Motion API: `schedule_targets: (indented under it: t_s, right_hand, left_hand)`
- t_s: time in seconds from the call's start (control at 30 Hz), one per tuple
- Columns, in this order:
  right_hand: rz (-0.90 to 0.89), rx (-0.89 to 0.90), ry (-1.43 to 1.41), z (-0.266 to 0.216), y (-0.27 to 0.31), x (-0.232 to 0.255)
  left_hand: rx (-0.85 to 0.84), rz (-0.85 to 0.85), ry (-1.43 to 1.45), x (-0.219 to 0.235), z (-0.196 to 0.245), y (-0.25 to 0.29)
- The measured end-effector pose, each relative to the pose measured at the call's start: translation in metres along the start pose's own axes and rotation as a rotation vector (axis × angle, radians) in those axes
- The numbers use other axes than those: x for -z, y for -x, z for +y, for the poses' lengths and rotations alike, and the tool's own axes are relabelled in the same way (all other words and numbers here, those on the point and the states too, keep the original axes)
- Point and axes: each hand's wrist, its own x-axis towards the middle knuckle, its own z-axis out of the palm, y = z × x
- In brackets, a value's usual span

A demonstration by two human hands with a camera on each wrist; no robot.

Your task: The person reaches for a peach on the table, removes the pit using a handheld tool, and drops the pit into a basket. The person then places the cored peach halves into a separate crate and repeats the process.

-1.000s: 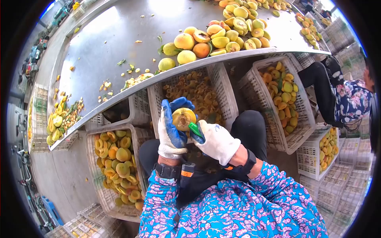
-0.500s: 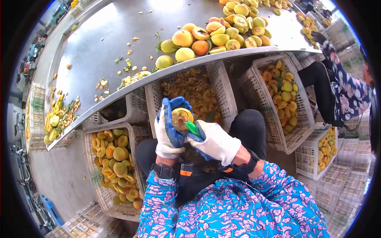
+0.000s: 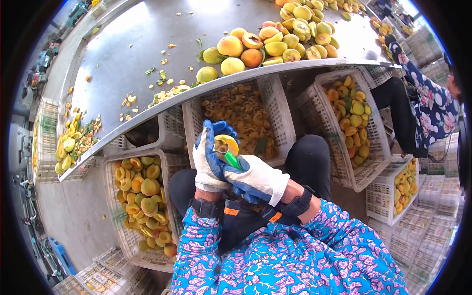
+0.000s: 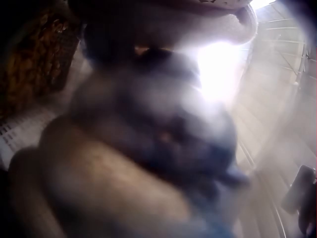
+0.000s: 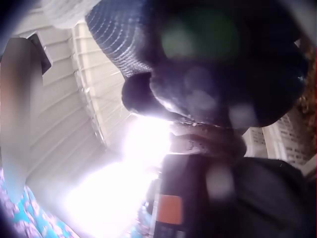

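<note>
In the head view the left hand (image 3: 208,157), in a white and blue glove, grips a yellow fruit (image 3: 225,144) with its cut face up. The right hand (image 3: 257,178), gloved the same way, holds a tool by its green handle (image 3: 231,160) against the fruit's near side. Both hands touch each other. A thin curved metal edge shows over the cut face. In the left wrist view everything near is blurred; the right wrist view shows the dark glove palm (image 5: 213,84) curled round a blurred green patch.
A metal table (image 3: 162,29) holds piled fruit (image 3: 275,44) and scraps. Below its edge stand a crate of small pieces (image 3: 239,115), a left crate of halves (image 3: 145,196) and a right crate (image 3: 350,118). Another person (image 3: 435,105) sits at the far right.
The right hand has moved left and turned over the fruit, now touching the left hand. The fruit's cut face is tilted differently. The person at the right has reached an arm toward the table.
</note>
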Motion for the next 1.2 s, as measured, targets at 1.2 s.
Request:
schedule_targets:
  t_s: [1.2]
  right_hand:
    - [0.176,0.312,0.374,0.011,0.006,0.028]
  left_hand:
    - [0.069,-0.146,0.132,-0.007,0.001,-0.001]
